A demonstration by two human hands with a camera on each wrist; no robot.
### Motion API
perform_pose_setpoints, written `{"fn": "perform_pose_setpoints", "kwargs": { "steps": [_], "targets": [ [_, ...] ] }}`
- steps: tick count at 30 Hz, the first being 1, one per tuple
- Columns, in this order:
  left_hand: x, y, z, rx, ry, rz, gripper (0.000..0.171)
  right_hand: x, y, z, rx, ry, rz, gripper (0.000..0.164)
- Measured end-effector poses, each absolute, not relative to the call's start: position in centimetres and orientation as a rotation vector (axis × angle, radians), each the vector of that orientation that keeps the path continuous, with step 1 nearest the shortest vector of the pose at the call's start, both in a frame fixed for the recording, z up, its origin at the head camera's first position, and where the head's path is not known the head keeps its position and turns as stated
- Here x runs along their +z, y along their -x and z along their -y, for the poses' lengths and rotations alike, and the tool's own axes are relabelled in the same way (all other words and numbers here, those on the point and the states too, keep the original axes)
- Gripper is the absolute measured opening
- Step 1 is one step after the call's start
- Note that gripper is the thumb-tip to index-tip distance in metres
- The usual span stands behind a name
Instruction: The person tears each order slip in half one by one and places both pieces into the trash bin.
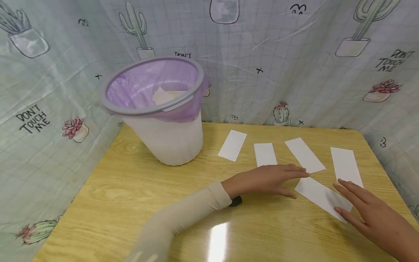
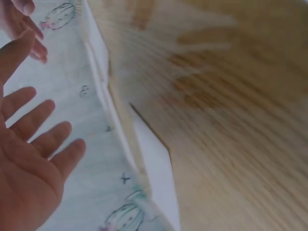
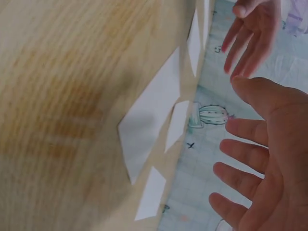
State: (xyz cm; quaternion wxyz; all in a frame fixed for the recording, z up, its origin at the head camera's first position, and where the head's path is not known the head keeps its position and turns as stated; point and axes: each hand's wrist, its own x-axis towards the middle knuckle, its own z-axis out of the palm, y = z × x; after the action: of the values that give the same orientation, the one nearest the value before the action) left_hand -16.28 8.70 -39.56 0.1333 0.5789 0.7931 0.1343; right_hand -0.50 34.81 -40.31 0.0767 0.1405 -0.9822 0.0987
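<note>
Several white paper slips lie spread on the wooden table. My left hand (image 1: 268, 179) reaches across from the left with straight fingers and holds nothing. Its fingertips overlap the near corner of one slanted slip (image 1: 305, 155) in the head view, and another slip (image 1: 266, 154) is partly hidden behind it. On the right, my right hand (image 1: 370, 214) is spread above the nearest slip (image 1: 322, 196), its thumb overlapping that slip's lower end. A rightmost slip (image 1: 347, 164) lies just beyond its fingertips. Both wrist views show an empty palm, the left hand's (image 2: 33, 159) and the right hand's (image 3: 274, 159).
A white bin (image 1: 170, 142) with a grey rim and purple liner stands at the back left, pale paper (image 1: 167, 96) inside. One more slip (image 1: 232, 145) lies beside it. A small black object (image 1: 236, 201) shows by the left cuff. A cactus-print sheet (image 1: 245, 47) hangs around the table (image 1: 131, 203).
</note>
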Motion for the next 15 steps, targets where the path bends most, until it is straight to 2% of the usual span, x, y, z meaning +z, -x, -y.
{"fn": "perform_pose_setpoints", "kwargs": {
  "steps": [15],
  "targets": [
    [-41.4, 17.5, -13.9, 0.319, -1.61, -2.149, 0.076, -41.9, 0.8, -34.8, 0.326, -0.413, 3.007, 0.065]
  ]
}}
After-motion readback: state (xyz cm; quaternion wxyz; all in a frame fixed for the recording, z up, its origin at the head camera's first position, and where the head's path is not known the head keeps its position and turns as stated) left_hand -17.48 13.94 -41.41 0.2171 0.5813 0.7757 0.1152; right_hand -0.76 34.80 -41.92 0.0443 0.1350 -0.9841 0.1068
